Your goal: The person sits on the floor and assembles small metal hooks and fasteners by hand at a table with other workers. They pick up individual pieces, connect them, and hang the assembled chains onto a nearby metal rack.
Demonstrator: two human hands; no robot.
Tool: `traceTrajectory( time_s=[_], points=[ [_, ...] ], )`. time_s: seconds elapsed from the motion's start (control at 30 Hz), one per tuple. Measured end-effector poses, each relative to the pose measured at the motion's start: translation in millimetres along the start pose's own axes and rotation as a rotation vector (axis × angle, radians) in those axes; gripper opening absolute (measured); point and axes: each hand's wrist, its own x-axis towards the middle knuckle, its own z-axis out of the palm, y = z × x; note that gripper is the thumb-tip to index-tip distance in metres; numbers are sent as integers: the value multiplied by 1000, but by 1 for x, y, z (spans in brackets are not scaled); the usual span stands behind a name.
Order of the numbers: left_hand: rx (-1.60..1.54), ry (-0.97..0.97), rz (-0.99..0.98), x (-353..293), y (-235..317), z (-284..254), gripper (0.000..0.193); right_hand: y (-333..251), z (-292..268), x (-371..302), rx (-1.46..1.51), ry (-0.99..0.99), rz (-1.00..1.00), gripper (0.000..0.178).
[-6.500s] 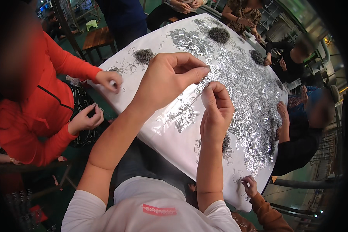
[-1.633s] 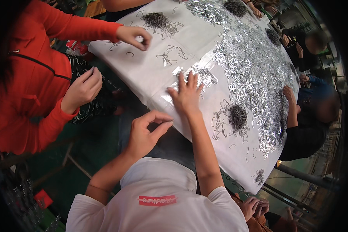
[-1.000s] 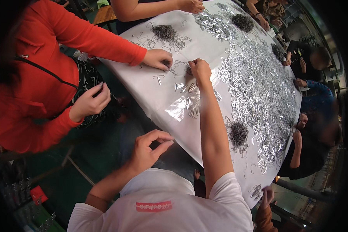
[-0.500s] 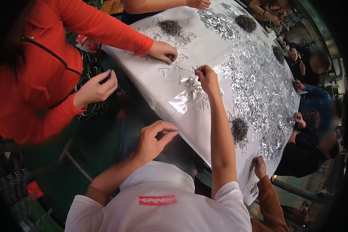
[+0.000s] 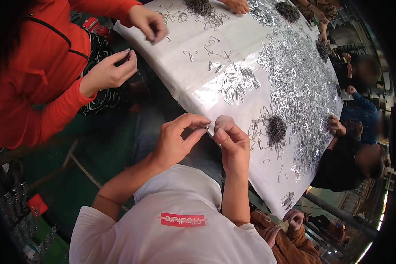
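Note:
Just off the near edge of the white-covered table, my two hands meet almost fingertip to fingertip. My left hand is closed in a pinch, with a tiny bit of shiny metal showing at its tips; its kind is too small to tell. My right hand is closed too, thumb against fingers, and anything in it is hidden. Beyond them on the table lies a small heap of shiny narrow metal loops. A few dark wire hooks are scattered behind that heap. To its right, more hooks surround a dark wire pile.
The white table carries a broad spread of shiny metal clips and several dark wire piles. A person in red works close on my left. Others sit along the far and right edges; brown sleeves are near my right.
My right hand has come back from the loop heap to beside my left hand. The left hand has risen slightly. The red-sleeved person's reaching hand has drawn back from the hooks.

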Motion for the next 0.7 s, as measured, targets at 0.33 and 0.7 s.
traceTrajectory(
  time_s=[0.33,0.7],
  points=[
    [-5,20,2,1,5,3,27,16,5,0,-93,91,-202,4],
    [-47,-18,-33,12,-7,6,32,35,6,-3,-254,242,-529,6]
  ],
)
